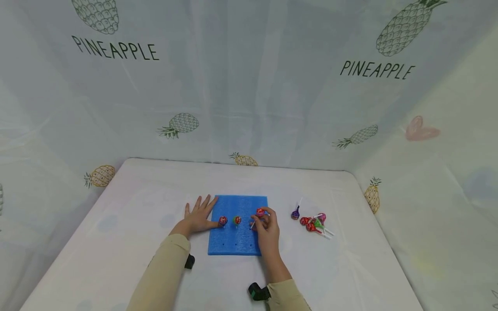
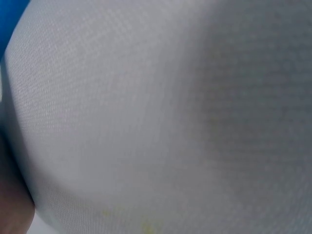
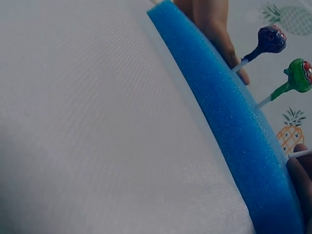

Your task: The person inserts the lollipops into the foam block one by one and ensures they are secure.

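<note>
A blue foam board (image 1: 235,239) lies on the table, with small holes along its near side. A purple lollipop (image 1: 222,220) and a green lollipop (image 1: 237,220) stand in it on their sticks, upright in the right wrist view. My left hand (image 1: 197,218) rests with fingers spread at the board's left edge, the thumb near the purple lollipop. Over the right side of the board, my right hand (image 1: 269,231) pinches a red-pink lollipop (image 1: 260,212). Its white stick (image 3: 300,154) shows between the fingertips in the right wrist view, close to the foam; whether it enters a hole cannot be told.
Right of the board lie a loose purple lollipop (image 1: 295,214) and a pile of red, pink and green lollipops (image 1: 311,227). A white cloth covers the table (image 1: 175,181). Pineapple-print curtains (image 1: 249,86) hang behind it. The left wrist view is mostly white cloth.
</note>
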`<action>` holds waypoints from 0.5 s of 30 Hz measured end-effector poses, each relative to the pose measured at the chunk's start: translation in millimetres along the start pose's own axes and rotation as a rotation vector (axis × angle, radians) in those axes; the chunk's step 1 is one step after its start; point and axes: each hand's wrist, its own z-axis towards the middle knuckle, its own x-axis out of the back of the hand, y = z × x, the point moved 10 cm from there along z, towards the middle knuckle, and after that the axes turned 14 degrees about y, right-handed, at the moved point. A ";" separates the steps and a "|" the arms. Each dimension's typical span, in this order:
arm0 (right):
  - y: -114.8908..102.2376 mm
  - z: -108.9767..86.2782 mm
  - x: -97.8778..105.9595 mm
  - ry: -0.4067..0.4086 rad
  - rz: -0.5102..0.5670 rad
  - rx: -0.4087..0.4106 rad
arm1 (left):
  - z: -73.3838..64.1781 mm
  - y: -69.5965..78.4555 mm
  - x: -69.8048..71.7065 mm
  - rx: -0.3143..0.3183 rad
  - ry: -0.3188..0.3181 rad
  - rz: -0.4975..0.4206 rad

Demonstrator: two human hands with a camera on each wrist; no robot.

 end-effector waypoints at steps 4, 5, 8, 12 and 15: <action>-0.4 -0.7 -2.1 -0.010 -0.025 0.025 | 0.3 -2.5 -1.5 -0.003 0.005 0.008; -1.2 -1.2 -2.5 -0.013 -0.033 0.031 | 0.2 -3.1 -1.8 -0.002 0.004 0.010; -4.3 -2.6 -3.0 -0.016 -0.048 0.048 | -0.1 -3.7 -1.8 0.001 -0.003 0.010; -6.4 -3.2 -2.8 -0.012 -0.059 0.076 | 0.4 -3.0 -1.0 -0.004 -0.002 -0.005; -0.6 -1.3 -3.4 -0.005 -0.058 0.100 | 1.5 -3.9 -1.9 -0.009 -0.002 0.002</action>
